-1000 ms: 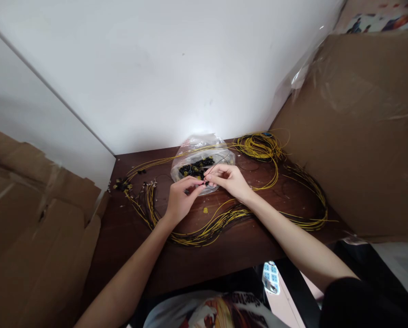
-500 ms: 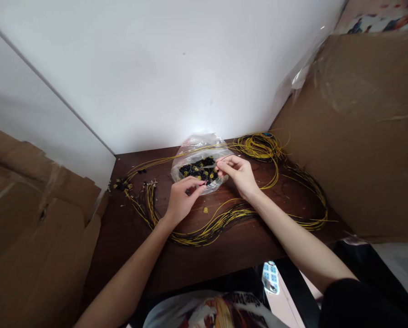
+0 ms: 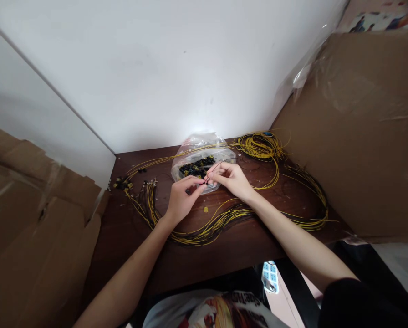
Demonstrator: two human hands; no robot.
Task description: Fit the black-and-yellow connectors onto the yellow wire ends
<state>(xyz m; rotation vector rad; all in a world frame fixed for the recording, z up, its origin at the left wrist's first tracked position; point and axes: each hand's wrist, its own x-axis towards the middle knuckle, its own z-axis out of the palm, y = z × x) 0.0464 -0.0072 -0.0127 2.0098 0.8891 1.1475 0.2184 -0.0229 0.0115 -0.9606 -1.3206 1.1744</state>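
Observation:
My left hand and my right hand meet fingertip to fingertip over the near edge of a clear plastic bag holding several small black and yellow parts. My right hand pinches a thin dark wire that arcs up over the bag. My left hand's fingers are curled in a pinch on something small and dark that I cannot name. Yellow and black wire bundles curve across the dark wooden table beneath my forearms.
A coil of yellow wires lies at the back right. Loose wire ends with small connectors sit at the table's left edge. Cardboard sheets stand to the right and cardboard to the left. White wall behind.
My right hand, which had reached out over the bag half a second ago, has come back to my left hand's fingertips with the thin wire. My left hand has stayed in place.

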